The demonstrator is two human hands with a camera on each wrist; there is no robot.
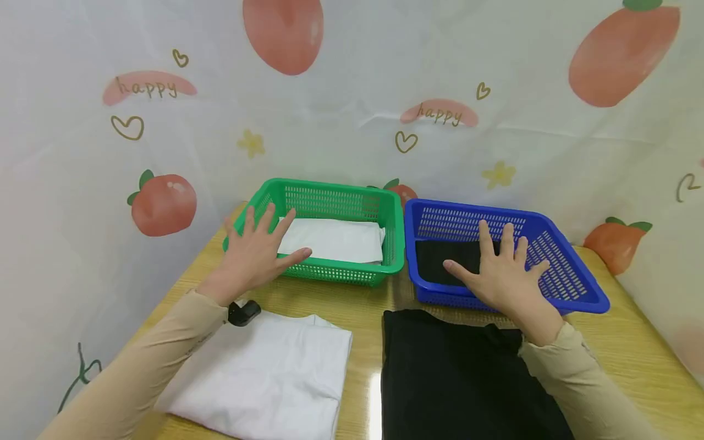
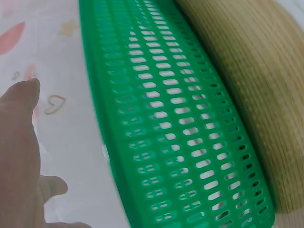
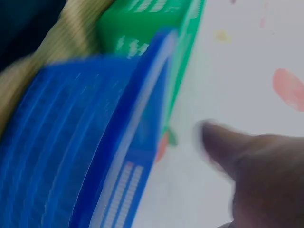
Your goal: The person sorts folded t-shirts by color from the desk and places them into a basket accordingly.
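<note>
My left hand (image 1: 250, 253) is spread over the near left side of a green plastic basket (image 1: 395, 244), holding nothing. A folded white cloth (image 1: 332, 239) lies inside that basket. My right hand (image 1: 506, 275), fingers also spread, hovers over the near rim of a blue plastic basket (image 1: 577, 287). Inside the blue one lies a folded black cloth (image 1: 431, 263), partly hidden by the hand. On the table in front lie a white garment (image 1: 275, 373), below my left hand, and a black garment (image 1: 451, 379), partly covered by my right forearm.
The two baskets stand side by side at the back of the wooden table (image 1: 363, 311). Right behind them hangs a pale curtain (image 1: 330, 122) printed with fruit. A small black device (image 1: 244, 313) is at my left wrist.
</note>
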